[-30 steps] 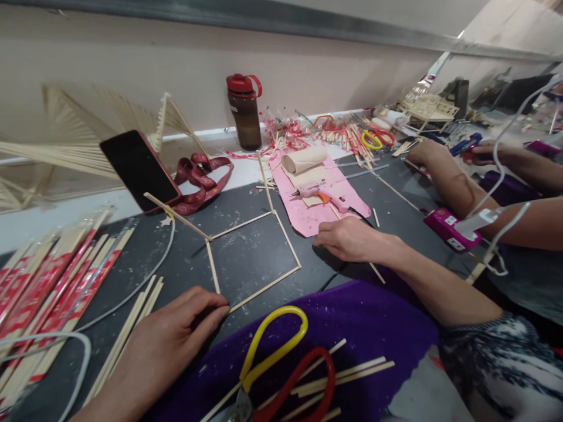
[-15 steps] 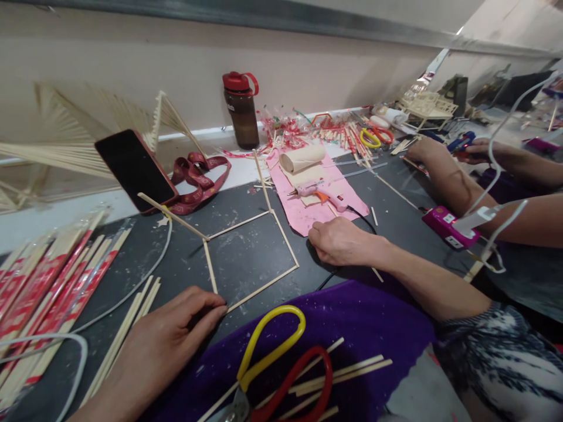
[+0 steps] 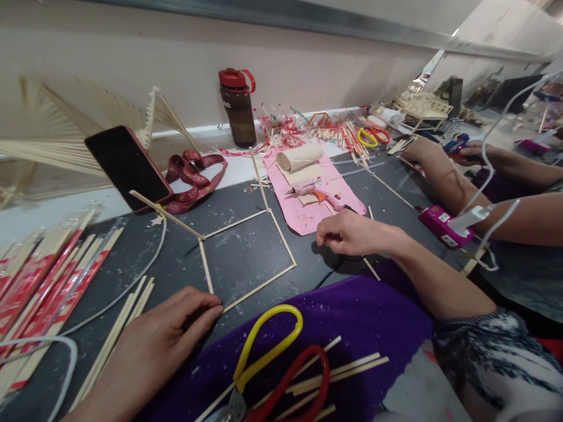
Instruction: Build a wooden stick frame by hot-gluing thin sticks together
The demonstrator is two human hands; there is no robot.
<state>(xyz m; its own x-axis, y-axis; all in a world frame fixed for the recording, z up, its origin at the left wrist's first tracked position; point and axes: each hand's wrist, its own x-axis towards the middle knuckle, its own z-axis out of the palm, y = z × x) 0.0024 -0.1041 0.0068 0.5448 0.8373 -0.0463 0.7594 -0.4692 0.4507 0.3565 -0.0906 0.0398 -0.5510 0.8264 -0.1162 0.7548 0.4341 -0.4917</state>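
Head view: the near-left corner of a square wooden-stick frame (image 3: 282, 237) is pinched between thumb and fingertips of the left hand (image 3: 182, 319), on the dark, speckled tabletop (image 3: 246, 249). To the frame's right, the right hand (image 3: 345, 232) is held curled, knuckles up; whether anything is gripped cannot be told. Slim sticks are seen slanting up from both far corners. A smooth glue gun (image 3: 316, 194) is supported by a pink sheet (image 3: 297, 221).

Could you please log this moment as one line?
left hand: holding stick frame at near-left corner; right hand: near glue gun; glue gun: on pink sheet
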